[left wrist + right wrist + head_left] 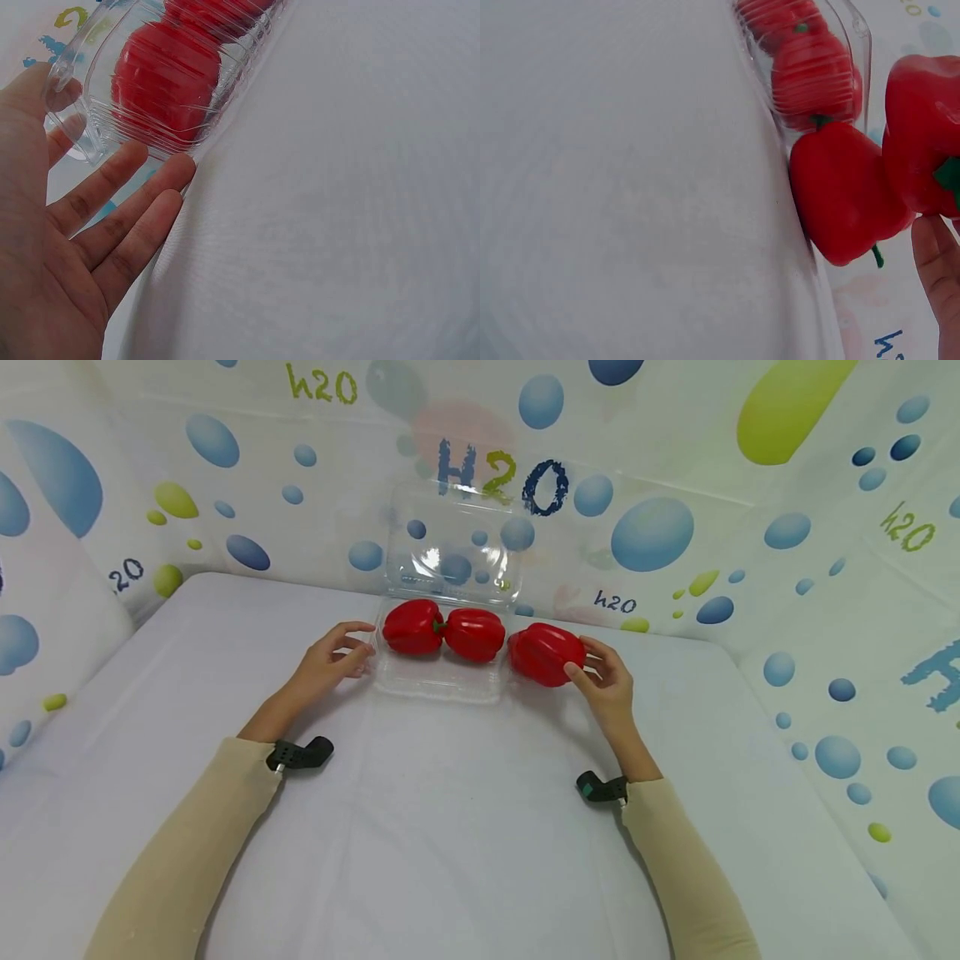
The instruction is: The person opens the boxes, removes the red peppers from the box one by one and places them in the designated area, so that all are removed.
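Observation:
My right hand point(609, 681) holds a red bell pepper point(547, 653) with thumb and fingers, just right of a clear plastic clamshell box point(442, 687). In the right wrist view this held pepper point(926, 135) shows its green stem, and another red pepper point(847, 191) lies beside the box end; the held one mostly hides it in the head view. Inside the box sit two red peppers, a left one point(412, 627) and a right one point(475, 634). My left hand point(333, 656) is at the box's left end, fingers loosely extended, fingertips right at the rim point(75, 124).
The box's clear lid point(453, 547) stands raised at the back, against a white curtain point(330, 518) printed with blue and green drops. A white cloth point(465, 827) covers the table. Dark wrist cameras point(300, 754) are strapped to both forearms.

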Motion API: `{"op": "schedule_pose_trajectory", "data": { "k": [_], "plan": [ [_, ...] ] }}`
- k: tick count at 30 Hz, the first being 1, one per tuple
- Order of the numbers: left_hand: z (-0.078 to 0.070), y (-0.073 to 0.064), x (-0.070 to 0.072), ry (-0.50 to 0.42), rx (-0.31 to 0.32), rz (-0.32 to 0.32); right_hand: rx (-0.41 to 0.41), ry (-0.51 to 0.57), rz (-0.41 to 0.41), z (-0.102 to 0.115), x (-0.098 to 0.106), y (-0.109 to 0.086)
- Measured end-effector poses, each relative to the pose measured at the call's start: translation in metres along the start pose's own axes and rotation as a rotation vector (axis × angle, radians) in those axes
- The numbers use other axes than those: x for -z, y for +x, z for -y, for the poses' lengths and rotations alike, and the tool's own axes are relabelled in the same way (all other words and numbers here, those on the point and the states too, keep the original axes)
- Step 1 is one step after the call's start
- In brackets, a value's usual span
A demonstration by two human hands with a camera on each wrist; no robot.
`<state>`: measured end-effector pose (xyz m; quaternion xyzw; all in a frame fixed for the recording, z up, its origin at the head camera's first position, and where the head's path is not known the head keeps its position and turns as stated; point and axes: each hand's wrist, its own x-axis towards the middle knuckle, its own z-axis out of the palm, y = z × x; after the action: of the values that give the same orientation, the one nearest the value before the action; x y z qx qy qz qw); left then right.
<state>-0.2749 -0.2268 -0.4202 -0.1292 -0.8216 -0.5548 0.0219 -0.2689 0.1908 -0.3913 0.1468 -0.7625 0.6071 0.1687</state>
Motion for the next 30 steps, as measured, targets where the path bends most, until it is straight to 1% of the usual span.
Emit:
{"op": "schedule_pose_trajectory", "data": {
  "k": [9, 18, 19, 25, 26, 30],
  "plan": [
    [0.000, 0.000, 0.000, 0.007, 0.000, 0.002, 0.031, 0.028, -0.031, -0.008, 0.007, 0.001],
    [0.000, 0.000, 0.000, 0.017, 0.014, 0.003, 0.027, 0.022, -0.057, -0.009, 0.012, 0.003],
    [0.000, 0.000, 0.000, 0.020, 0.016, 0.003, 0.019, 0.018, -0.058, -0.005, 0.012, 0.002],
    [-0.001, 0.000, 0.000, 0.036, 0.022, -0.001, 0.010, 0.019, -0.072, -0.008, 0.016, 0.004],
    [-0.001, 0.000, 0.000, 0.037, 0.022, -0.001, 0.012, 0.021, -0.076, -0.012, 0.017, 0.005],
    [-0.002, 0.000, -0.001, 0.040, 0.025, 0.003, -0.009, 0.018, -0.094, -0.014, 0.020, 0.005]
  ]
}}
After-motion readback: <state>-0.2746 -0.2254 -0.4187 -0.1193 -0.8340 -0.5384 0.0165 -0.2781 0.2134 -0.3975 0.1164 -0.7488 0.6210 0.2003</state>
